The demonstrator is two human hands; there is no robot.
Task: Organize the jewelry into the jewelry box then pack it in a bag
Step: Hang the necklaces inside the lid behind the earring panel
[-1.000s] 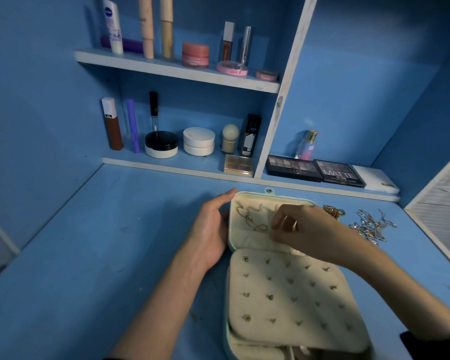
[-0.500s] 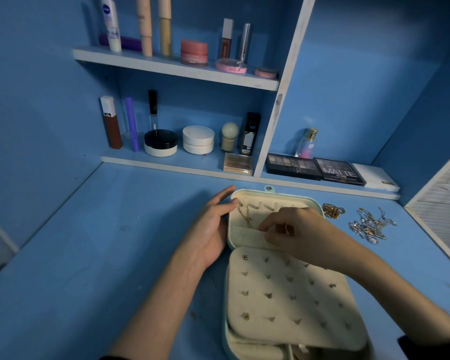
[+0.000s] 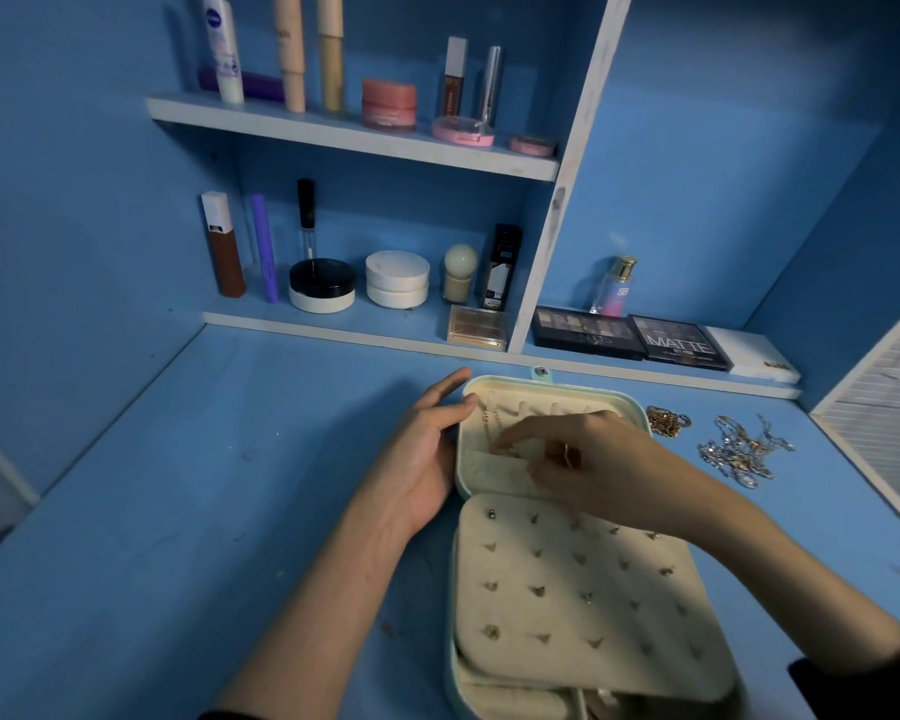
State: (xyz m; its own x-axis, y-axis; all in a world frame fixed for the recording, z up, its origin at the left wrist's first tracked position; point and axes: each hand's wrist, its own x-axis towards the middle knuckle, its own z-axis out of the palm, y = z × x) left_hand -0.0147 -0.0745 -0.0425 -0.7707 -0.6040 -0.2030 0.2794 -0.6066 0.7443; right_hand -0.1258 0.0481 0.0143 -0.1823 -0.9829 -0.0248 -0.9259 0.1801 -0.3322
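The left hand (image 3: 427, 459) lies open, its straight fingers against the left side of the jewelry box (image 3: 583, 389), I think to stop it sliding on the table (image 3: 230, 485). In the lid a thin gold necklace (image 3: 491, 426) hangs from a hook. The right hand (image 3: 609, 470) pinches its low end with curled fingertips, likely to tuck it in, while a gold chain (image 3: 668, 422) and a silver pile (image 3: 739, 452) wait beside the box.
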